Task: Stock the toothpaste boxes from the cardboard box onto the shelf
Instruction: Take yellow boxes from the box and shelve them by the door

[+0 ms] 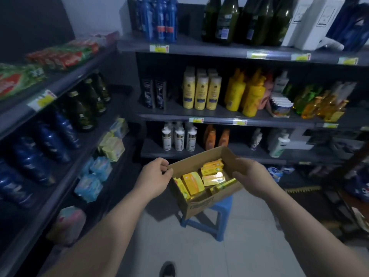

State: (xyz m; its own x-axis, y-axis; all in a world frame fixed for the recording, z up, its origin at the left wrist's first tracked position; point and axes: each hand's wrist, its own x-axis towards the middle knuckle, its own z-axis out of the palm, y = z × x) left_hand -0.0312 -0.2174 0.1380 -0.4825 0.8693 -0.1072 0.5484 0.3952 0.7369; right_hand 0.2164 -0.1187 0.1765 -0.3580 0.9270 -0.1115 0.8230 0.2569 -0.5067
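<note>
The cardboard box, yellow toothpaste boxes lying inside, is over a blue stool near the far shelf. The left grip curls round its left rim and the right grip clasps its right rim.

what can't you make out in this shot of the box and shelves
All in the head view:
- Print on the toothpaste boxes: too small, with glare on one.
- Whether the cardboard box rests on the blue stool: the box hides most of the seat.
- Fingers of the right hand: hidden under the hand itself.
- Price tags: blurred.
- Right-hand shelves: cut off by the frame edge.
</note>
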